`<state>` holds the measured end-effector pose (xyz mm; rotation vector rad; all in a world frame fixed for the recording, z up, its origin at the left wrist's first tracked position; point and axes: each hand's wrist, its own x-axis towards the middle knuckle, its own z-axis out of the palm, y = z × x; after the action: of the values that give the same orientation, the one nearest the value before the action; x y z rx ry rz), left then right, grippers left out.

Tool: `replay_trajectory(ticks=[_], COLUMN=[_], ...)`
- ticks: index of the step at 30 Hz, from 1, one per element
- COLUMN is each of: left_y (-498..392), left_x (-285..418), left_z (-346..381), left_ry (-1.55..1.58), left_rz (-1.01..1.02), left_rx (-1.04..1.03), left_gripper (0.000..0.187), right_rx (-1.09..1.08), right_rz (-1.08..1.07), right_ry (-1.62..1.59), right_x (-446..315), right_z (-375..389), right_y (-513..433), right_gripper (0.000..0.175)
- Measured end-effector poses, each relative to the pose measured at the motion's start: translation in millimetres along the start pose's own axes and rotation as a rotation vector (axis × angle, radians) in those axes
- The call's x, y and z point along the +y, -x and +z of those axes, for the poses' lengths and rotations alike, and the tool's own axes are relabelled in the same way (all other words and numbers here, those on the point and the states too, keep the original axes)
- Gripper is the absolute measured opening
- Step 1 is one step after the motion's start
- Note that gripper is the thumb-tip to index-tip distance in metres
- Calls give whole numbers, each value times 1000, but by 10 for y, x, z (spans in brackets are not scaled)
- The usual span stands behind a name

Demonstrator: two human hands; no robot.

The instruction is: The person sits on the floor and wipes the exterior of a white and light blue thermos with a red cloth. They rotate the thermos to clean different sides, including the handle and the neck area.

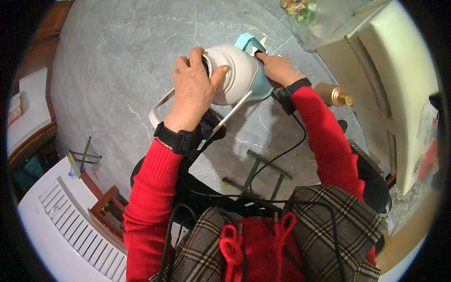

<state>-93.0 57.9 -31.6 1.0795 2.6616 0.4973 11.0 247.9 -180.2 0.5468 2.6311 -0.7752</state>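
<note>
A white vacuum jug (234, 72) with a light-blue lower part and a white swing handle lies tilted in front of me, its open mouth towards the left. My left hand (197, 83) grips the rim of its mouth, fingers over the edge and thumb on the neck. At the lower end of the jug, my right hand (280, 68) holds something dark and red, mostly hidden by the fingers. Just beyond that hand is a light-blue loop handle (248, 41); whether it belongs to the jug I cannot tell.
A gold bottle with a pump-like top (333, 95) stands right of my right wrist. A folding stool's green metal frame (253, 172) is below, with black cables near it. Pale furniture (398, 70) borders the right; a white slatted surface (77, 232) lies lower left.
</note>
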Motion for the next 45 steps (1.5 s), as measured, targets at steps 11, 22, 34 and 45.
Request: replay_trajectory(ticks=[11, 22, 34, 45], left_y=[27, 16, 4, 22], left_x=[-35, -50, -25, -9], left_z=[-24, 15, 18, -2], left_ry=[22, -28, 7, 2], left_rz=[8, 92, 56, 105], left_rx=[-5, 28, 25, 26], left_gripper=[60, 61, 60, 59], right_rx=[92, 41, 91, 166], right_rz=[-101, 8, 36, 11], right_ry=[9, 10, -69, -135], right_x=[36, 36, 21, 70], right_z=[-40, 2, 148, 175], right_y=[209, 363, 262, 300], right_gripper=[37, 34, 38, 34])
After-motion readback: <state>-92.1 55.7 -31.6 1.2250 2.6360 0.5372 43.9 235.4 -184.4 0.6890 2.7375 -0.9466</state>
